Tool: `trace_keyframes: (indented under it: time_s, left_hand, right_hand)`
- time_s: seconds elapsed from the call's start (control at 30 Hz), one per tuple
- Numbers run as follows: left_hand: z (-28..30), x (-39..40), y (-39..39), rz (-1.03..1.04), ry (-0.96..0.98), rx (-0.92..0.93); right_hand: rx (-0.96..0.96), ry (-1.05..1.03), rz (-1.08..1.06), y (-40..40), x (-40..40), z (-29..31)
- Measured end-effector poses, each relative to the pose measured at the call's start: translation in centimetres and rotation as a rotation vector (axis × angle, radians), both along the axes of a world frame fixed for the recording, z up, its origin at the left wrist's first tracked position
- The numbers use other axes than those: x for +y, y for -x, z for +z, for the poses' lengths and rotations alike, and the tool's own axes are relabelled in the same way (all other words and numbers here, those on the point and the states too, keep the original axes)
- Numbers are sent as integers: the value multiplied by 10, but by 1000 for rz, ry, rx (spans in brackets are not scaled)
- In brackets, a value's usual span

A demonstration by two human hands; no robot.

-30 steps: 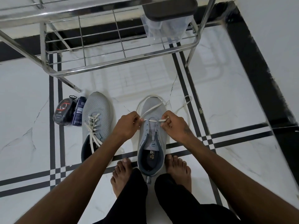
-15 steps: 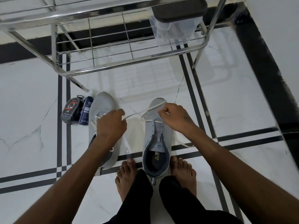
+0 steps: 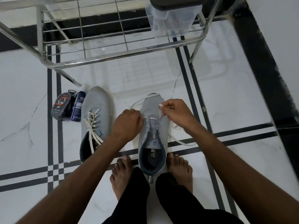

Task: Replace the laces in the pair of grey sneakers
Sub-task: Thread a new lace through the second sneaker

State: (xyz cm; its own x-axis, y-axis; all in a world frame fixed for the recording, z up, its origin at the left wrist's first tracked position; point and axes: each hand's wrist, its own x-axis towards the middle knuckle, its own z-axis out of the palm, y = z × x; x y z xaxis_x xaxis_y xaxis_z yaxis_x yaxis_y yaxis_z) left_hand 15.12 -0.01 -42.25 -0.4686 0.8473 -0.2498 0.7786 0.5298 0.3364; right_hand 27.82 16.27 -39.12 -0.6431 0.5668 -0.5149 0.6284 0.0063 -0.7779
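Across the white marble floor (image 3: 226,97) run black inlay stripes, and a steel rack (image 3: 103,60) stands at the far side with a clear plastic tub (image 3: 173,18) on its wire shelf. Below it the two grey sneakers lie side by side, toes away from the person. The left sneaker (image 3: 97,110) is laced, its lace hanging loose. The right sneaker (image 3: 152,136) sits between the bare feet, probably braced there so it stays put during threading. It has only one bar of white lace (image 3: 152,118) across the lowest eyelets, with loose ends trailing on the floor either side. The right hand (image 3: 176,113) pinches one lace end and lifts it above the toe, seemingly to draw out slack. The left hand (image 3: 127,123) is curled at the opposite eyelet, apparently gripping the other end, though the fingers are hidden. Two dark shoe-care packages (image 3: 66,109) lie just beside the left sneaker; their labels are too small to read, as is the insole print.
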Motion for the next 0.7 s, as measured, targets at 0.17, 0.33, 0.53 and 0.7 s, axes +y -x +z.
trace_keyframes:
  time_s: [0.17,0.33,0.53,0.7]
  left_hand:
    - [5,-18,11,89,-125,-146]
    - [50,-25,22,13,-92,-151]
    - [143,-9,52,-37,-89,8]
    - [224,-1,50,-104,-221,104]
  right_hand:
    - [-118,-142,15,-11,5,4]
    - [-253,-124,121,-29,2,31]
    - [-192,-223,206,-12,12,115]
    - [-124,-430,292,2,9,205]
